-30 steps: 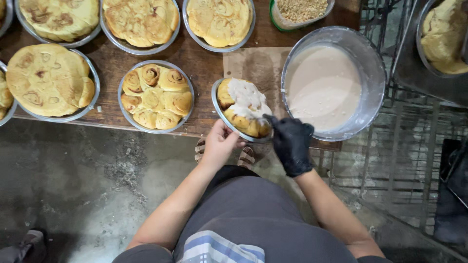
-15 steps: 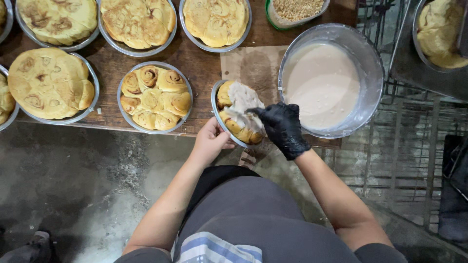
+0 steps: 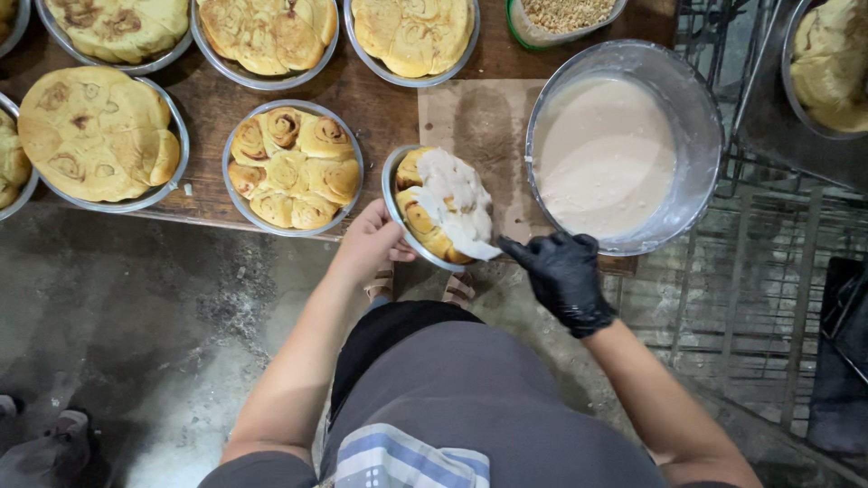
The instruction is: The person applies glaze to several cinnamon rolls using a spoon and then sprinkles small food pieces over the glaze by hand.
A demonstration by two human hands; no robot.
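My bare left hand (image 3: 371, 242) grips the near rim of a small round metal pan of cinnamon rolls (image 3: 409, 228) at the table's front edge. White icing (image 3: 457, 203) covers the right half of the rolls. My right hand (image 3: 562, 273), in a black glove, is closed on a thin spreading tool whose tip touches the icing at the pan's lower right. Just to the right stands a large metal bowl of pale icing (image 3: 604, 154).
Several more round pans of plain rolls (image 3: 292, 167) sit along the wooden table (image 3: 212, 104). A tub of chopped nuts (image 3: 562, 16) stands at the back. A wire rack (image 3: 768, 253) fills the right side. Concrete floor lies below.
My right hand has drawn back toward me from over the pan, and the icing now spreads wider across the rolls. My left hand stays on the pan's rim.
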